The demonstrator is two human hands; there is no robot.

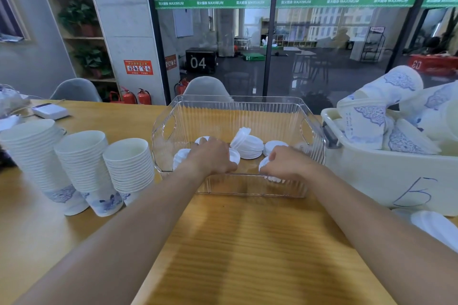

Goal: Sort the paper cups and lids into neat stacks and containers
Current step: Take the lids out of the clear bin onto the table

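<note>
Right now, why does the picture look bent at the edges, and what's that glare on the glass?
Head view: the wide-angle lens bows the shelf and stretches the forearms; ceiling lights reflect in the glass wall; both hands, left and right, cast soft shadows on the table; the white bin at the edge looks slightly soft.

A meeting room or office area inside a fitness centre is indicated: a long wooden table [247,242] is flanked by grey shell chairs [207,86], and a glass partition [322,44] bears a green "MAXIMUM" strip [285,2]. Numbered plyo boxes [200,60], fire extinguishers [143,96] and shelved potted plants [79,17] are seen beyond.
</note>
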